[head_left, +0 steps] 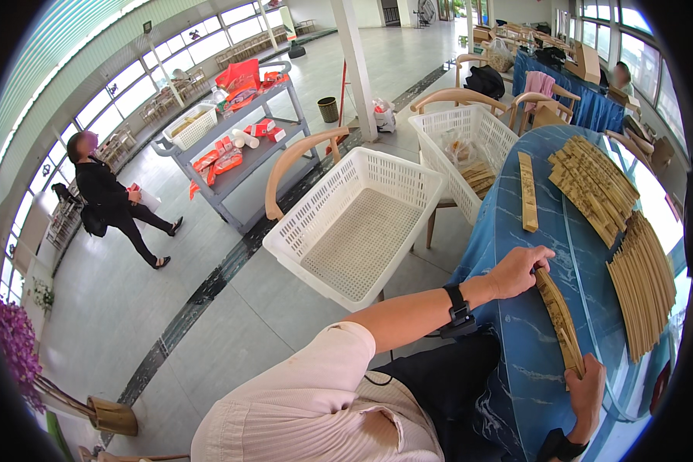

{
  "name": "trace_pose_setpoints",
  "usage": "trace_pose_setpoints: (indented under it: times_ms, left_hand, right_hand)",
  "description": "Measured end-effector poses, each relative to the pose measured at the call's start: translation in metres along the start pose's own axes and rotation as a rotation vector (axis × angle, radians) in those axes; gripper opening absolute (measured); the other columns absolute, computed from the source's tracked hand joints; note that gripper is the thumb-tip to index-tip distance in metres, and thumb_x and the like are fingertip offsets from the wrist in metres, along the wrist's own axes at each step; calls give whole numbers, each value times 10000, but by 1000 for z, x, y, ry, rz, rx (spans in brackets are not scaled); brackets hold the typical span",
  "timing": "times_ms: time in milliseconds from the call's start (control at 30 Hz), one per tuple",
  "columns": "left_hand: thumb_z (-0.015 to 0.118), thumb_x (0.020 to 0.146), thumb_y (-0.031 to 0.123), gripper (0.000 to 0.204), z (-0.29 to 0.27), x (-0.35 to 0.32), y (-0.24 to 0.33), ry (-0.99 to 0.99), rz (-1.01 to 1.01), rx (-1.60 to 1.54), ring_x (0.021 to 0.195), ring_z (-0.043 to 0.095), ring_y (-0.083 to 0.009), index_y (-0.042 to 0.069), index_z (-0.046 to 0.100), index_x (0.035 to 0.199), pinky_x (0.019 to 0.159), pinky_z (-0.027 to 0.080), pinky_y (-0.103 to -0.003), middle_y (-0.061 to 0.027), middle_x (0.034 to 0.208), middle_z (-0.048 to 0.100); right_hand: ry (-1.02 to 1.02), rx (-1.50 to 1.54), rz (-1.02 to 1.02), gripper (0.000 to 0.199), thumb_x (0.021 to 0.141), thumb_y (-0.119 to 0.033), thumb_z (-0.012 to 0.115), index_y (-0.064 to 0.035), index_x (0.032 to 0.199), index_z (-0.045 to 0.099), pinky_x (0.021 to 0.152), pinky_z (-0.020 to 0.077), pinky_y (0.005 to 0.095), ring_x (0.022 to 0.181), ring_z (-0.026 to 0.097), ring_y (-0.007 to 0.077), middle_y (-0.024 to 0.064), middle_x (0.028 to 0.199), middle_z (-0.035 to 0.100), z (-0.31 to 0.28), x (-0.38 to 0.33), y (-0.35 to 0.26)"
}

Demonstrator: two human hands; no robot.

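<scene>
We are gripping a strip point(556, 316), yellow-brown and bearing dark markings too small to read, at both ends: our left hand point(516, 272) is closing around its upper end, our right hand point(587, 389) is pinching its lower end. The strip is lying lengthwise over the near side of the tabletop point(527, 339), which is showing blue, white-veined marbling. Beyond it, a single strip point(527, 192) is resting alone, while a marked fan of strips point(593, 185) and a plainer row of strips point(643, 289) are lying to the right. Around us, a white crate point(354, 239) is standing left of the tabletop, and a grey trolley point(240, 183) is carrying red-and-white packages point(266, 129) — their print is staying illegible. A person in dark clothes point(104, 189) is standing on the grey tiled floor point(262, 323).
</scene>
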State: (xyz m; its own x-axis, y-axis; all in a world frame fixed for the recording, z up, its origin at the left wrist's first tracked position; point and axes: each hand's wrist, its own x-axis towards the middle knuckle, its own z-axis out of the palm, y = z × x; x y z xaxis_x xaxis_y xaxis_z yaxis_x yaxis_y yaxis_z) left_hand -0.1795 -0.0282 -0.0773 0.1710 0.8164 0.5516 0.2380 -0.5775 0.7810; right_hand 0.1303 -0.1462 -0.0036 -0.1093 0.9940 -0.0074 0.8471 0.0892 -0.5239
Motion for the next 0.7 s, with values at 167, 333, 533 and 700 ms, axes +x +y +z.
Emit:
trace_pose_setpoints:
  times_ms: [167, 333, 533, 700]
  left_hand:
    - [607, 784, -142, 514, -1, 0, 1, -7, -11, 2, 968, 719, -415, -41, 627, 1287, 860, 564, -431, -183, 1017, 778]
    - [606, 784, -142, 517, -1, 0, 1, -10, -2, 10, 969, 718, -413, -45, 624, 1291, 864, 562, -434, -183, 1017, 777]
    - [607, 782, -141, 520, 0, 0, -2, -12, -5, 10, 968, 718, -410, -40, 631, 1291, 868, 561, -435, -177, 1013, 777]
    - [609, 797, -133, 545, 0, 0, -6, -24, -4, 17, 958, 726, -358, -16, 624, 1330, 869, 566, -393, -155, 1054, 778]
  right_hand:
    - [4, 9, 1, 326, 740, -41, 719, 46, 790, 409, 611, 362, 462, 636, 393, 295, 191, 716, 404, 0, -1, -2]
    - [23, -52, -22, 324, 739, -6, 731, 52, 782, 415, 643, 399, 484, 671, 472, 363, 210, 734, 455, 4, 2, 13]
    - [29, -44, -40, 300, 739, -6, 730, 64, 781, 442, 672, 415, 504, 705, 521, 416, 233, 753, 500, 7, 3, 19]
    - [37, -24, -43, 282, 743, -17, 721, 70, 781, 456, 660, 419, 502, 692, 527, 418, 234, 750, 511, 6, 2, 17]
